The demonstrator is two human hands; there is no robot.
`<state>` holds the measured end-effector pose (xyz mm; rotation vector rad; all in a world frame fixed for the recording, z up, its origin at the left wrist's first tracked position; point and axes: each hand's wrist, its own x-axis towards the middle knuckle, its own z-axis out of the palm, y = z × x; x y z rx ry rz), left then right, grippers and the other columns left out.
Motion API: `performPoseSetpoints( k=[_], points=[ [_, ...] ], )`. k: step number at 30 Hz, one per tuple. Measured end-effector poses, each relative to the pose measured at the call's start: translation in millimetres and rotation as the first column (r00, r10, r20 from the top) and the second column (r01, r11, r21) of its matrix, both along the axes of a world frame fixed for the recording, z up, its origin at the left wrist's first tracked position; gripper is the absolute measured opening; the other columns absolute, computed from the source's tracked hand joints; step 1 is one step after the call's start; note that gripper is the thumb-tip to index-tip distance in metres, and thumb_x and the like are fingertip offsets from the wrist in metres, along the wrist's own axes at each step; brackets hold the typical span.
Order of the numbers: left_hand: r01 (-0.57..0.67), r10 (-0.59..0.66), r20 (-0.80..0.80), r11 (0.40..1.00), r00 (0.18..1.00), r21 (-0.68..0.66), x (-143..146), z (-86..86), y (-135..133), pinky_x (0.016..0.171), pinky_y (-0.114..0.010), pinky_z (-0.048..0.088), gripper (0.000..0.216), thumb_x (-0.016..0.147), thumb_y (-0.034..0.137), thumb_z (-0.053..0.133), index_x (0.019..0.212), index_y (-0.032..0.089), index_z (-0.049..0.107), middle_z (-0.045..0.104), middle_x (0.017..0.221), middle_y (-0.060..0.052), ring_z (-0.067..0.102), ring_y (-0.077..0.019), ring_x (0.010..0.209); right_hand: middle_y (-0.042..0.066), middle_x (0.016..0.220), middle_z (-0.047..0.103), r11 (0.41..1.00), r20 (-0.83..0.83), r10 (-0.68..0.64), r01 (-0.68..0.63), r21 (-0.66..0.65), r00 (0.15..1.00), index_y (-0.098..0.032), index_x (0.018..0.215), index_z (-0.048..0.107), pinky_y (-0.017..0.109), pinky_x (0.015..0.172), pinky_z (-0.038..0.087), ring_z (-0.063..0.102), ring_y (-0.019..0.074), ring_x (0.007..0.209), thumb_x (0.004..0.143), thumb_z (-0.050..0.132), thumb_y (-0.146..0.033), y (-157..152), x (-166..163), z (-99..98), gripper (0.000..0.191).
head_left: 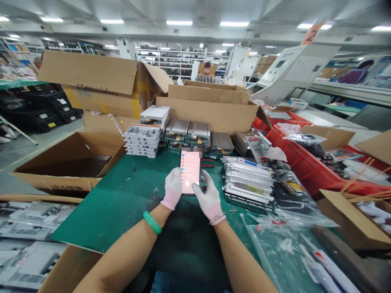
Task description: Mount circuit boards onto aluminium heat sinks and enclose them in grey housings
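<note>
A smartphone (pixel 190 171) with a lit pinkish screen showing a list is held upright over the green table. My left hand (pixel 173 185), in a white glove with a pink cuff, is closed around its left edge. At the right edge, my gloved right hand (pixel 209 193) grips the phone, its thumb lying over the lower part of the screen. Red-handled pliers (pixel 208 165) lie just behind the phone. To the right of my right hand is a stack of silver metal strips (pixel 249 181). Fingers behind the phone are hidden.
Grey trays (pixel 142 140) and finned metal parts (pixel 198 132) are stacked at the table's back, before cardboard boxes (pixel 207 112). Red bins (pixel 293 150) stand on the right. Plastic bags (pixel 281 248) cover the right front. An open carton (pixel 70 162) stands left. A person (pixel 207 71) sits far behind.
</note>
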<state>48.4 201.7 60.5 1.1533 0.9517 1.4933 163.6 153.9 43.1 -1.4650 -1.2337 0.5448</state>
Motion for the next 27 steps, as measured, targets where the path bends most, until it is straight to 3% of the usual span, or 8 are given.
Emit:
performPoseSetpoints(
  k=[3,7,10,16,27],
  points=[
    [0.006,-0.006,-0.019,1.000,1.000,0.004,-0.2,0.3,-0.8,0.053,-0.024,0.044,0.048,0.077,0.065,0.057,0.067,0.018,0.050,0.056,0.063,0.001,0.050,-0.0127,0.057,0.009,0.113,0.066,0.988,0.044,-0.121,0.116,0.103,0.992,-0.018,0.129,0.051,0.035,0.074,0.055,0.063,0.0164,0.074,0.080,0.056,-0.043,-0.9,1.1,0.0,0.055],
    [0.008,-0.007,-0.060,1.000,0.998,0.017,-0.2,0.0,-2.0,0.051,-0.022,0.040,0.047,0.079,0.063,0.056,0.066,0.018,0.050,0.052,0.060,0.003,0.046,-0.0119,0.055,0.014,0.125,0.058,0.928,0.175,-0.223,0.153,0.341,0.959,-0.018,0.126,0.052,0.044,0.095,0.049,0.058,0.0242,0.112,0.086,0.052,-0.046,-1.5,3.6,-1.2,0.049],
    [0.010,-0.006,-0.095,0.999,0.995,0.033,-0.5,-0.8,-2.9,0.051,-0.022,0.039,0.046,0.079,0.061,0.057,0.065,0.018,0.051,0.051,0.059,0.003,0.045,-0.0117,0.056,0.015,0.132,0.052,0.885,0.253,-0.277,0.144,0.442,0.927,-0.019,0.128,0.050,0.048,0.102,0.043,0.049,0.0266,0.125,0.089,0.048,-0.048,-2.3,4.9,-1.5,0.048],
    [0.020,-0.012,-0.150,0.998,0.989,0.057,-0.6,-2.2,-3.7,0.056,-0.023,0.044,0.041,0.082,0.057,0.056,0.068,0.018,0.056,0.058,0.066,0.000,0.051,-0.0148,0.063,0.014,0.144,0.040,0.902,0.407,-0.321,0.145,0.406,0.855,-0.022,0.128,0.052,0.057,0.109,0.030,0.031,0.0330,0.137,0.091,0.045,-0.047,-2.9,5.0,-0.9,0.046],
    [0.068,-0.046,-0.224,0.993,0.973,0.092,0.3,0.1,-6.0,0.058,-0.024,0.044,0.040,0.085,0.056,0.052,0.073,0.018,0.058,0.060,0.070,-0.001,0.051,-0.0154,0.065,0.014,0.146,0.038,0.910,0.474,-0.348,0.169,0.379,0.809,-0.023,0.128,0.055,0.058,0.109,0.024,0.027,0.0340,0.139,0.091,0.043,-0.049,-0.1,3.8,-0.2,0.046]
  ],
)
